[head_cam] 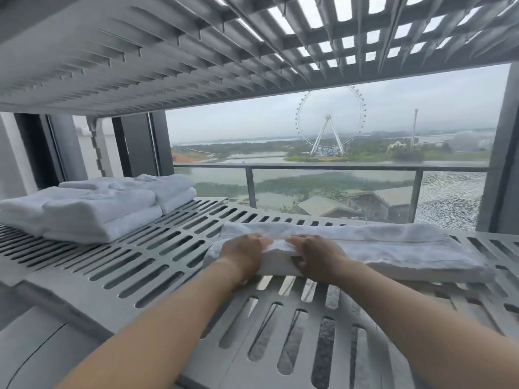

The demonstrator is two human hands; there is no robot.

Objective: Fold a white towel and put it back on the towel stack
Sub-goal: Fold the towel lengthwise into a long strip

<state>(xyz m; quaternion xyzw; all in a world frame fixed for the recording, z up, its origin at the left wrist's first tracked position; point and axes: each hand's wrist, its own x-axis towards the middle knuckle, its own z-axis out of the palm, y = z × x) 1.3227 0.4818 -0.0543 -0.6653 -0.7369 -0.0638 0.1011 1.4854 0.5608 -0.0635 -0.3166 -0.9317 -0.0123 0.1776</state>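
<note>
A white towel (393,248), folded into a long strip, lies across the slotted grey shelf (157,259) in front of me. My left hand (241,255) and my right hand (314,258) sit side by side on its left part, fingers curled over the near edge and gripping the cloth. The towel stack (92,209), several folded white towels, rests on the same shelf at the far left, well apart from my hands.
A second slotted shelf (168,51) hangs low overhead. Behind the shelf is a window with a balcony railing (331,167). The shelf's front edge (84,313) drops off at lower left.
</note>
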